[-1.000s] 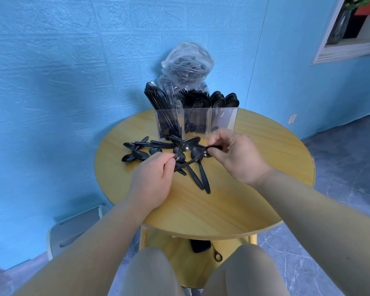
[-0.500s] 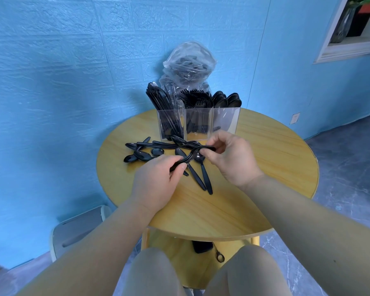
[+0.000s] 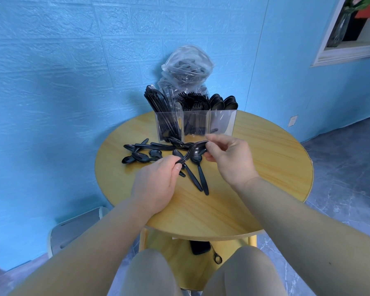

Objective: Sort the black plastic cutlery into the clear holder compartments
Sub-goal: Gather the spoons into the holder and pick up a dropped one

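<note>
- The spoon [image 3: 193, 153] held between the hands is glossy black plastic, with an oval bowl and a slim handle. It hangs just above the round table [image 3: 265, 171], near the middle and in front of the holder.
- The clear holder [image 3: 195, 124] stands at the table's far edge. Its front shows three compartments: knives on the left, forks in the middle, spoons on the right, too many to count.
- The loose cutlery [image 3: 150, 154] lies left of centre, roughly ten pieces, overlapping so an exact count is not possible. Two long handles point toward the near edge.
- The left hand [image 3: 156, 184] has thumb and fingers curled, pinching the spoon's handle end.
- The right hand [image 3: 229, 159] pinches the spoon's bowl end with thumb and forefinger, the other fingers loosely bent.
- A clear bag [image 3: 187, 67] of more black cutlery sits behind the holder.
</note>
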The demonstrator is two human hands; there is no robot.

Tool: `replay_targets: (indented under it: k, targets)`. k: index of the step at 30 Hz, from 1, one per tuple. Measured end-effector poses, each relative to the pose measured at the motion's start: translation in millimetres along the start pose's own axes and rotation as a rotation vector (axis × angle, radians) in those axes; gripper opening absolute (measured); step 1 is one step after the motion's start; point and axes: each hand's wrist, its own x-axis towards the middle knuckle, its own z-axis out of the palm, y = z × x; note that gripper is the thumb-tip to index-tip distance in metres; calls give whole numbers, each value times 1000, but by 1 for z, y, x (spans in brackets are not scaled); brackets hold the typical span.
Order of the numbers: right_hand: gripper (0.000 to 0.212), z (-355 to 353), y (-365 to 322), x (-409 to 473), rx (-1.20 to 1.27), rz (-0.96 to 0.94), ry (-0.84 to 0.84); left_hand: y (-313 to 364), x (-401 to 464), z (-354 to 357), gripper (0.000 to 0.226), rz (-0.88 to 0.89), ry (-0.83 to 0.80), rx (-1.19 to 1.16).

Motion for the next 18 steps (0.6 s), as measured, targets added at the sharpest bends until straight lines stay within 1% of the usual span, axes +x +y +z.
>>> replay_targets:
  k: [4,7,9,12,15,18]
  targets:
    - [20,6,-3,-2,174,71,11,1,4,-5,29,-15,-35,3]
    - [16,3,-10,2,362,109,79,8,17,-15,28,28,-26,12]
    - [15,-2,-17,7,421,102,126,15,29,-23,30,51,-40,19]
    - [14,-15,-27,17,346,23,193,26,49,-30,34,93,-39,-1]
    - [13,-40,-39,34,230,-66,291,32,74,-33,40,158,57,23]
    - [17,-75,-56,60,62,-199,411,35,102,-38,49,175,113,77]
